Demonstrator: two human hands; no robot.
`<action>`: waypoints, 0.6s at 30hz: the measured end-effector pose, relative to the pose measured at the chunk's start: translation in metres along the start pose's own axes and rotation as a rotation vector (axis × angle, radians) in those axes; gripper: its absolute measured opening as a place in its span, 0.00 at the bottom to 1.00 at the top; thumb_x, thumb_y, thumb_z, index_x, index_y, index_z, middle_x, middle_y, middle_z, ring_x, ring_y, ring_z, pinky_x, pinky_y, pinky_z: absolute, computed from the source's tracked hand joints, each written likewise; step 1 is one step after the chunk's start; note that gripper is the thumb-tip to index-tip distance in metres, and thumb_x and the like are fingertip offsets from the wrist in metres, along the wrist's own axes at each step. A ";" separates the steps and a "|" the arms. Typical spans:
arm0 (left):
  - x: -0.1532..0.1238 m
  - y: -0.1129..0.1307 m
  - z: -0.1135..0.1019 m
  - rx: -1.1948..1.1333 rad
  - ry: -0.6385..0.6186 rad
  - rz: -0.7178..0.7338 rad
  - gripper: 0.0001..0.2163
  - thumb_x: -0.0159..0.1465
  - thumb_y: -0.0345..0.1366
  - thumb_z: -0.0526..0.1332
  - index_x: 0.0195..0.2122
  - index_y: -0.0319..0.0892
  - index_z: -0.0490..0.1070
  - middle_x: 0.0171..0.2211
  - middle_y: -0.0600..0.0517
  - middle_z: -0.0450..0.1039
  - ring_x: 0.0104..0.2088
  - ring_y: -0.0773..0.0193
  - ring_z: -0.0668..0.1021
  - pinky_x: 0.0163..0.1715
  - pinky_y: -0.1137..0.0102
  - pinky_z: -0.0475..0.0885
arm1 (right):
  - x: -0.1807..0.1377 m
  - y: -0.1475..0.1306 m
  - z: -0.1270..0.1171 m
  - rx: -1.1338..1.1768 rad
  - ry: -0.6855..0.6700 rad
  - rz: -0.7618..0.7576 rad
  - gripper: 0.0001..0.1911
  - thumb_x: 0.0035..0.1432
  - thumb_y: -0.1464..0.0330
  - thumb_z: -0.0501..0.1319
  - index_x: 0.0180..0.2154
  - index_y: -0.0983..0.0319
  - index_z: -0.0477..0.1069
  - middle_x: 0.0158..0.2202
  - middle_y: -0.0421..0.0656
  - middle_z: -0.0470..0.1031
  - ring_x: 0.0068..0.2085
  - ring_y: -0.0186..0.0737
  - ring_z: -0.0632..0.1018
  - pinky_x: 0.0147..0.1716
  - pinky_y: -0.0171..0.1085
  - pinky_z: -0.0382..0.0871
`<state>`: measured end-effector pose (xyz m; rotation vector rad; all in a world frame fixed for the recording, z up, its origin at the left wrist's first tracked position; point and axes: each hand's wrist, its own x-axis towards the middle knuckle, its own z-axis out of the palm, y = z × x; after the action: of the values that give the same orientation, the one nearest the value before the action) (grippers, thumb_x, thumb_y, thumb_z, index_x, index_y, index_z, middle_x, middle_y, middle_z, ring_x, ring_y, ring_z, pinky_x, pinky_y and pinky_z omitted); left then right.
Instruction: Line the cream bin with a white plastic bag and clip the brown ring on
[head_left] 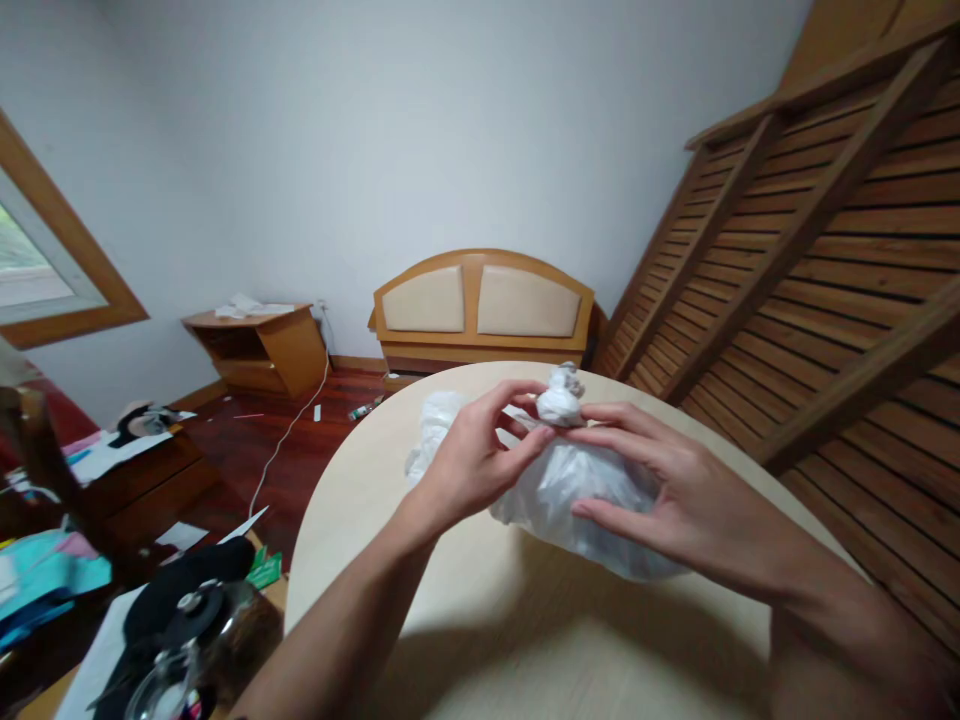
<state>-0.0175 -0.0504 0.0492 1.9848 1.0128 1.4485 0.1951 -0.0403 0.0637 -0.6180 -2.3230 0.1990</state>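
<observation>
A white plastic bag (592,500), bulging and knotted at its top, sits on the round pale table (465,600). What is inside does not show. My left hand (487,440) closes its thumb and fingers around the bag's neck, just below the knot (561,395). From the other side my right hand (660,480) touches the neck with its outstretched fingertips, while its thumb lies apart against the bag's body. Behind my left hand lies another crumpled white plastic bag (437,430), partly hidden.
Beyond the table stands a padded headboard (480,300). Wooden slatted panels (825,260) lean along the right. A small cabinet (262,350) with papers stands at the left wall. A dark-lidded glass pot (232,630) is near my left forearm, and a white cable (292,425) crosses the floor.
</observation>
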 end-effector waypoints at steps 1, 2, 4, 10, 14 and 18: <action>0.001 0.000 0.000 0.012 -0.005 -0.017 0.12 0.64 0.35 0.64 0.48 0.41 0.72 0.44 0.47 0.76 0.41 0.63 0.79 0.31 0.77 0.73 | 0.000 -0.001 -0.002 0.011 0.009 0.021 0.19 0.58 0.61 0.68 0.51 0.54 0.76 0.55 0.46 0.75 0.55 0.50 0.76 0.56 0.48 0.72; 0.002 0.001 0.000 0.026 -0.008 -0.034 0.10 0.64 0.36 0.64 0.46 0.41 0.73 0.45 0.46 0.75 0.41 0.63 0.78 0.27 0.78 0.71 | 0.000 -0.002 -0.002 0.021 0.027 0.051 0.15 0.59 0.60 0.68 0.47 0.55 0.77 0.52 0.46 0.77 0.53 0.49 0.78 0.55 0.48 0.73; 0.002 0.002 0.001 0.018 -0.007 -0.066 0.07 0.64 0.38 0.64 0.41 0.41 0.75 0.46 0.45 0.75 0.41 0.61 0.78 0.23 0.78 0.69 | 0.002 -0.003 0.001 0.028 0.082 0.134 0.06 0.61 0.62 0.66 0.39 0.56 0.77 0.44 0.44 0.80 0.46 0.47 0.80 0.49 0.46 0.75; 0.001 0.002 0.004 -0.112 0.098 -0.186 0.07 0.63 0.38 0.65 0.34 0.39 0.73 0.32 0.50 0.76 0.33 0.64 0.77 0.29 0.75 0.71 | 0.005 -0.006 0.016 -0.038 0.189 0.173 0.06 0.60 0.69 0.65 0.40 0.56 0.71 0.38 0.39 0.80 0.39 0.43 0.81 0.45 0.42 0.75; 0.000 -0.003 0.004 -0.163 0.169 -0.204 0.09 0.62 0.40 0.65 0.32 0.40 0.71 0.29 0.53 0.73 0.28 0.68 0.74 0.28 0.75 0.69 | 0.003 -0.007 0.015 -0.166 0.215 0.047 0.08 0.63 0.72 0.61 0.44 0.55 0.70 0.41 0.40 0.81 0.42 0.44 0.81 0.47 0.44 0.72; 0.001 -0.004 0.006 -0.169 0.192 -0.199 0.08 0.61 0.39 0.65 0.31 0.40 0.68 0.27 0.54 0.71 0.27 0.68 0.73 0.27 0.75 0.67 | 0.003 -0.008 0.015 -0.253 0.190 0.022 0.09 0.63 0.72 0.60 0.45 0.57 0.70 0.44 0.44 0.81 0.46 0.47 0.80 0.48 0.47 0.71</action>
<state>-0.0123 -0.0469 0.0453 1.6033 1.0948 1.5783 0.1801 -0.0452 0.0565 -0.7528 -2.1731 -0.1408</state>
